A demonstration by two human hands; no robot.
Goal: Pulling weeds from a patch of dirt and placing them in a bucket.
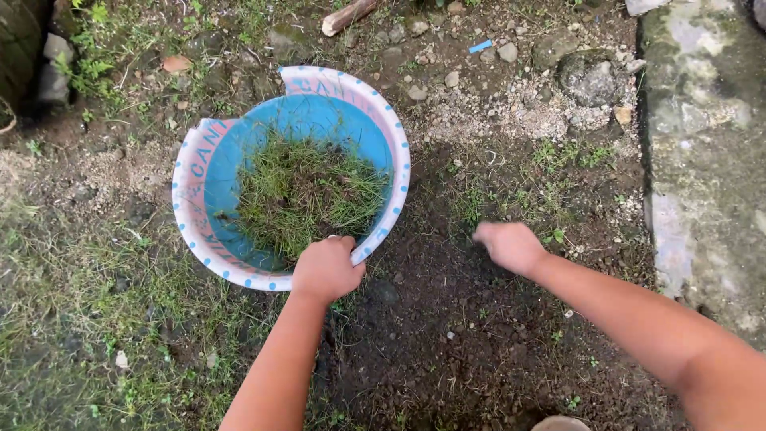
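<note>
The ground here falls into two parts around the blue plastic basin [209, 172]: a patch of dark bare soil [447, 319] just right of and below it, already stripped of most growth, and thin grass [88, 319] left of and below it that looks untouched. Judging by that, the weeding is partly done, with a few small green sprouts [574, 153] right of the basin left standing.

A concrete edge [702, 160] runs far right of the basin and closes that side; stones and gravel [511, 80] lie above and to its right. The bare soil gives the arms free room.

The basin has a broken rim with a gap at its upper left. Inside sits a heap of pulled grass [307, 191], filling about half the bowl.

The left hand [325, 267] curls over the basin's near rim, gripping it. The right hand [511, 246] hovers over the soil right of the basin, blurred, fingers curled in; I cannot tell whether it holds anything.
</note>
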